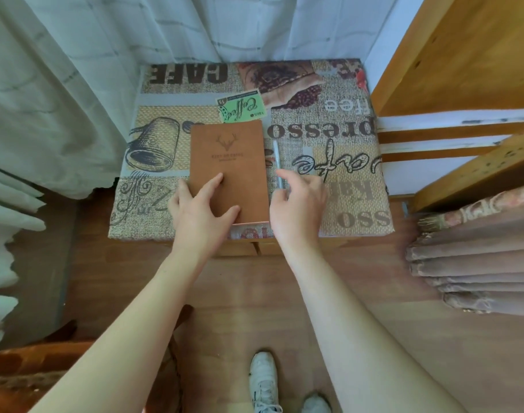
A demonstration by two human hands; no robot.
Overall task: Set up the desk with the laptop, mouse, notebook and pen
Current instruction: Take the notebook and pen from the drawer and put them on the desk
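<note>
A brown notebook (229, 162) with a stag emblem lies flat on a small table covered by a coffee-print cloth (338, 162). My left hand (198, 207) rests on the notebook's near left corner, fingers spread on the cover. Just right of the notebook lies a slim white pen (276, 158), pointing away from me. My right hand (296, 204) hovers over the pen's near end with fingers apart, and the pen's lower part is hidden beneath them. No laptop or mouse is in view.
White curtains (76, 84) hang behind and to the left of the table. A wooden shelf unit (463, 84) stands close on the right, with folded brown fabric (475, 263) stacked lower right. My white shoes (263, 380) stand on the wooden floor.
</note>
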